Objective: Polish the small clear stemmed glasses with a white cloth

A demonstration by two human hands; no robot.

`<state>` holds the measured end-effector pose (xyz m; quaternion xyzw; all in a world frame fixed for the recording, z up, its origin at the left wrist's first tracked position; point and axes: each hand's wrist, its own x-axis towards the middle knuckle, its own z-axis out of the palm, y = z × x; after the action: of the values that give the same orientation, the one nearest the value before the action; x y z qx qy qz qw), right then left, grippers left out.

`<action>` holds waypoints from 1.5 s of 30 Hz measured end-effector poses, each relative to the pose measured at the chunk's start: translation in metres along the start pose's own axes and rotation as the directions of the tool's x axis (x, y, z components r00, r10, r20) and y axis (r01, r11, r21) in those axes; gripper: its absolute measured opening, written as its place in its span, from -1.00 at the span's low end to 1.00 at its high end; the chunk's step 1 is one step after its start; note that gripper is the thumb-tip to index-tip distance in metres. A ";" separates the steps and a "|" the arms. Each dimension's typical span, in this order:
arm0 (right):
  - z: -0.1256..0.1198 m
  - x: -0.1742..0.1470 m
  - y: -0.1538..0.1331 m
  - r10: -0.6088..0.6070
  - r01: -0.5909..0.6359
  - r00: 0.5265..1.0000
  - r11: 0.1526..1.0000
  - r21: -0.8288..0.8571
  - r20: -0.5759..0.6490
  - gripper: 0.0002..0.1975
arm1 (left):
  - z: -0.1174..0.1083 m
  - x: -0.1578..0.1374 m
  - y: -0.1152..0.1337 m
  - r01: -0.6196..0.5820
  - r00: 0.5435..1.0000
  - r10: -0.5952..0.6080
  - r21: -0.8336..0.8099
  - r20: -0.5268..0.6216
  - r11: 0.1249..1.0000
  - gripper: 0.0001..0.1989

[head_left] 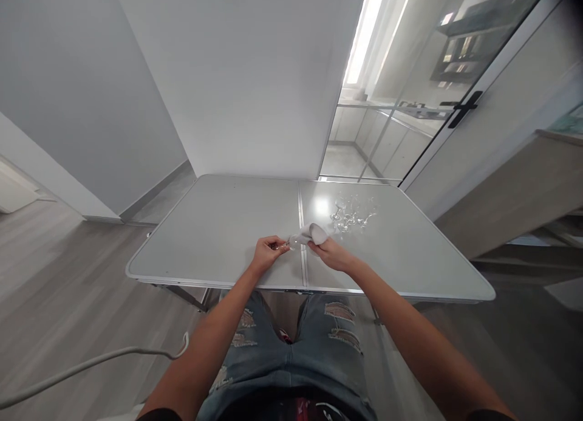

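- The left hand (268, 254) pinches a small clear piece (294, 241) between thumb and fingertips; the right hand (334, 254) grips a curled white sheet (313, 232), cloth or paper, I cannot tell which.
- The clear piece is just above the bench (218, 226), near its middle seam (300, 205), between the hands; its right end meets the sheet, and whether it goes inside the curl cannot be told.
- Slipping is the likeliest fault: the piece looks smooth and the left hand has only a fingertip hold, so a hard pull from the right could jerk it free.
- If it is glass, a drop onto the hard top could chip it; the material is unclear.
- The sheet could snag on a narrow part of the piece, should an edge catch.
- A loose heap of clear pieces (350, 215) lies just beyond the right hand; a careless sweep of that wrist could scatter it, and glare (322, 206) beside it makes single pieces hard to pick out.
- A pale cable (109, 353) runs by the left forearm, apart from the work; nothing blocks the hands.
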<state>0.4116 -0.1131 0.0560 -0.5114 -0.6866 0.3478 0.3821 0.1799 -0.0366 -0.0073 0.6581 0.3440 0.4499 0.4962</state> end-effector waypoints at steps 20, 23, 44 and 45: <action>0.000 0.004 0.007 0.218 -0.230 0.973 0.945 0.231 0.077 -0.59 | 0.002 -0.004 0.005 -0.032 0.998 0.028 0.071 0.057 0.997 -0.61; -0.004 0.004 0.014 0.263 -0.293 0.953 0.926 0.238 0.150 -0.57 | 0.001 -0.004 0.005 -0.022 0.997 0.016 0.071 0.077 0.997 -0.60; -0.002 0.015 0.010 0.250 -0.260 0.966 0.912 0.318 0.072 -0.60 | 0.001 -0.002 0.001 -0.042 0.999 0.040 0.089 0.026 0.995 -0.62; -0.003 0.014 0.011 0.276 -0.285 0.958 0.880 0.380 0.080 -0.59 | 0.001 -0.002 0.002 -0.035 0.999 0.032 0.084 0.032 0.996 -0.61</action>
<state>0.4169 -0.0965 0.0501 -0.5156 -0.5275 0.5342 0.4131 0.1804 -0.0394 -0.0063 0.6910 0.3439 0.4329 0.4657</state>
